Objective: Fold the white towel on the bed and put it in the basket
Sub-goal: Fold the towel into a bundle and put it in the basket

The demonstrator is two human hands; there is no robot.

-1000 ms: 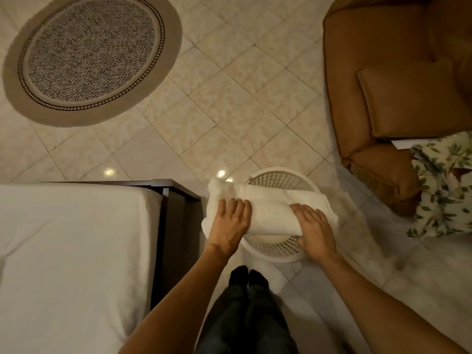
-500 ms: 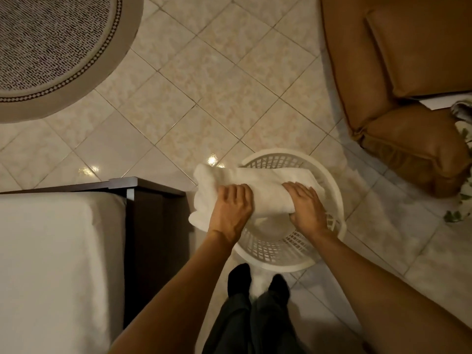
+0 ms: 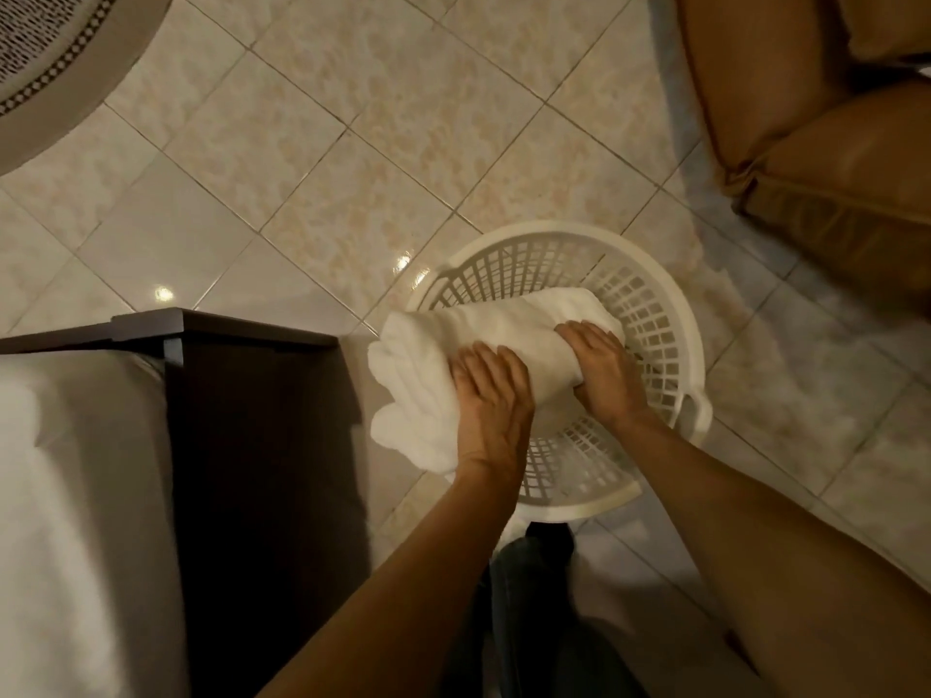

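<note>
Since the earlier frame, both my hands have carried the folded white towel [image 3: 499,340] lower, so its right end now dips inside the rim of the laundry basket [image 3: 675,314], where a second ago it hung above the opening. My left hand [image 3: 491,395] lies over the towel's left half with fingers curled down onto the cloth, and my right hand [image 3: 599,367] holds the right end the same way; each grip is closed on the towel, though I cannot see my thumbs beneath it.

As I judge it, the folding is done (the towel is a thick, layered bundle, and the bed [image 3: 75,496] at my left carries only its sheet). What is left is the last part of the placing. The towel's left end overhangs the basket's left rim, out above the tiled floor [image 3: 352,143], so nothing rests on the basket's bottom yet. I would need to bring that end in over the opening, lower the bundle, and only then let go.
</note>
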